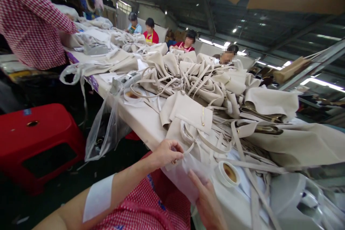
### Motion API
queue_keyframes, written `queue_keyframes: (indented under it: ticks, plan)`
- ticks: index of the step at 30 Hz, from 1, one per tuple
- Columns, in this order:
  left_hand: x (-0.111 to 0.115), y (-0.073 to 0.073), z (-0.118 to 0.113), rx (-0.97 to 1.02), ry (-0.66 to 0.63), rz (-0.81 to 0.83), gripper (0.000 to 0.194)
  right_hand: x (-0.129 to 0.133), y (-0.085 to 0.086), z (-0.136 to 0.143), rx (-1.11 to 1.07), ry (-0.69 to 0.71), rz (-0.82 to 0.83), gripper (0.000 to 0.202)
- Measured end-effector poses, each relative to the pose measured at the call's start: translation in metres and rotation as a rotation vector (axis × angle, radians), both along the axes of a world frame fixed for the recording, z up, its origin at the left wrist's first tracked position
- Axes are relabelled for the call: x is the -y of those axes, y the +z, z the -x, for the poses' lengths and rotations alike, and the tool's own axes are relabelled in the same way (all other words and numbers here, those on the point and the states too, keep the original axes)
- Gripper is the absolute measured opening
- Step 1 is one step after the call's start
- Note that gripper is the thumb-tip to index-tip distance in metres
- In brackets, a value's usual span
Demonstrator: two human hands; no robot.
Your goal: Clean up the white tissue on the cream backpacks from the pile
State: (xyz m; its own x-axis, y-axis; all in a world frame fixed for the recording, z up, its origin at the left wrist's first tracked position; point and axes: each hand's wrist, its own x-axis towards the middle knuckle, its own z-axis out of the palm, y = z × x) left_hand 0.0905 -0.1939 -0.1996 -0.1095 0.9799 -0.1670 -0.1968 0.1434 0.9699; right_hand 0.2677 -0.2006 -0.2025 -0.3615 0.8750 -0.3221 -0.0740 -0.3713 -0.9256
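Observation:
My left hand [167, 153] is closed in a pinch at the upper left corner of a thin, translucent white sheet [188, 170]. My right hand [207, 199] grips the sheet's lower right side, its thumb stretched along the front and the other fingers partly hidden behind. The sheet hangs over the table edge above my lap. Just beyond it lies a beige bag [188, 109] with a gold zipper and loose straps. Right of my hands stands a small white cup [228, 174] with brown stuff inside. A white patch [98, 197] lies on my left forearm.
Beige bags [210, 79] are heaped along the long table [140, 120]. A tape dispenser [296, 201] stands at the near right. A clear plastic bag [101, 140] hangs off the edge near a red stool [37, 129]. Several people work around the table, one in a checked shirt [35, 28].

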Motion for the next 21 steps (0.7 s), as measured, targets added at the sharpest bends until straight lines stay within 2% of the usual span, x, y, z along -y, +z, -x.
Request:
queue_keyframes:
  ticks: [2,6,9,11,15,17,19,21]
  plan:
    - [-0.001,0.005,0.004,-0.025,-0.037,0.002,0.027,-0.010,0.011,-0.003,-0.026,0.070,-0.013,0.048]
    - [-0.001,0.014,0.012,-0.074,-0.080,-0.041,0.065,-0.032,0.032,-0.002,-0.028,0.150,0.022,0.048]
    - [-0.001,0.019,0.016,-0.125,-0.120,-0.091,0.086,-0.042,0.036,0.006,0.044,0.179,0.015,0.044]
    - [0.000,0.023,0.017,-0.194,-0.125,-0.098,0.093,-0.045,0.035,0.014,0.061,0.184,0.011,0.043]
    - [0.005,0.028,0.017,-0.326,-0.089,-0.127,0.096,-0.046,0.029,0.028,0.017,0.139,0.064,0.036]
    - [0.009,0.026,0.019,-0.344,-0.052,-0.148,0.095,-0.046,0.027,0.031,-0.025,0.087,0.088,0.034]
    - [0.012,0.017,0.023,-0.296,-0.012,-0.105,0.077,-0.047,0.025,0.030,-0.067,0.036,0.111,0.032]
    - [0.015,0.004,0.029,-0.177,-0.012,-0.013,0.047,-0.047,0.025,0.029,-0.085,-0.004,0.137,0.031]
